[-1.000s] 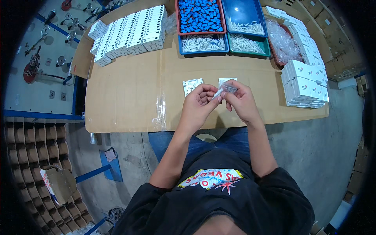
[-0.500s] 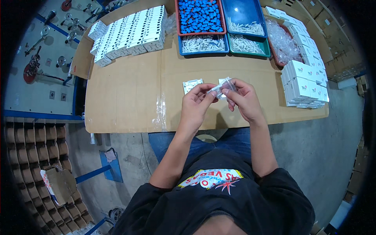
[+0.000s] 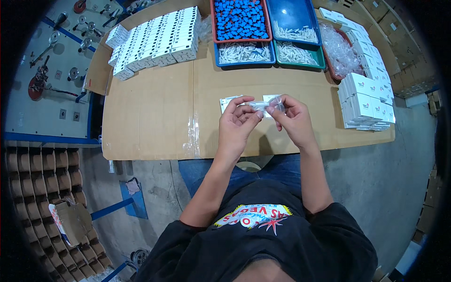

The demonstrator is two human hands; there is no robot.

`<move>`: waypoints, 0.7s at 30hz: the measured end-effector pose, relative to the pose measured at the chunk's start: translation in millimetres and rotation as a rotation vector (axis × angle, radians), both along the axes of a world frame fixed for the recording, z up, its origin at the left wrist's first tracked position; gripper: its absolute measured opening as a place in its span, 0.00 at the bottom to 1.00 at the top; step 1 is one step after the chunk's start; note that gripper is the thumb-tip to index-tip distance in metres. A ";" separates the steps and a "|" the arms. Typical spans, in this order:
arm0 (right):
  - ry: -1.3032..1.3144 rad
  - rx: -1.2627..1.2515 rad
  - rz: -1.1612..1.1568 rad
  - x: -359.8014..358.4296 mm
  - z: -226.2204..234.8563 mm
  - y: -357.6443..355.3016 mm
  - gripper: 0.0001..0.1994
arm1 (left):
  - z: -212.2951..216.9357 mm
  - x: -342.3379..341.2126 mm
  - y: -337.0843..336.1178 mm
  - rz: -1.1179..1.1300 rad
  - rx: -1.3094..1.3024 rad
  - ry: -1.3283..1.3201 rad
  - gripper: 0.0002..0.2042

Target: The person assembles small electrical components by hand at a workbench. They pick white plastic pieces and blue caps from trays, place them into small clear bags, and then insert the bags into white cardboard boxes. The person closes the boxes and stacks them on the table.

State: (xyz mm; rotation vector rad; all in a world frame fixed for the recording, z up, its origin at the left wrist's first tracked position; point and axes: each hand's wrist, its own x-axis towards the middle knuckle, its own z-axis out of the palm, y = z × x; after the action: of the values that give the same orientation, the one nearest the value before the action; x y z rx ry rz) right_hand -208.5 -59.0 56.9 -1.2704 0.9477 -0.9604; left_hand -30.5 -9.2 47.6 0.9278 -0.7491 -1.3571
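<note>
- Left hand: thumb + fingertips clamped on left end of small clear plastic bag.
- Right hand: thumb & index clamped on bag's right part.
- Bag is held btwn both hands, over near part of cardboard-covered table; white stick-like pc shows at its left, can't tell if fully inside.
- Two flat white pcs: left one partly behind left hand, right one just past bag.
- Far: red tray w/ blue pcs.
- Far left: rows of white boxes.
- Right: stacked white cartons.
</note>
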 end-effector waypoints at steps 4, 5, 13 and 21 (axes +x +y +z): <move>0.020 0.006 0.031 -3.0 5.2 0.3 0.06 | -2.6 -0.4 0.3 0.064 0.020 -0.003 0.17; 0.023 0.011 0.033 -3.3 6.3 0.9 0.06 | -2.6 -0.2 0.0 0.072 0.039 0.000 0.16; 0.051 -0.027 0.065 -2.4 7.4 2.2 0.06 | -8.6 -4.4 0.1 0.108 0.133 0.185 0.10; 0.030 -0.027 0.005 -3.8 2.0 -1.2 0.07 | -10.6 -4.1 1.2 0.017 0.147 0.180 0.17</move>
State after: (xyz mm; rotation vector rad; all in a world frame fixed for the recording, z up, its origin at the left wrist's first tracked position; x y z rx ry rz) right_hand -212.3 -60.2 59.0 -1.3131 0.9574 -0.9555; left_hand -34.5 -8.0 37.1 0.9104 -0.5082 -1.4739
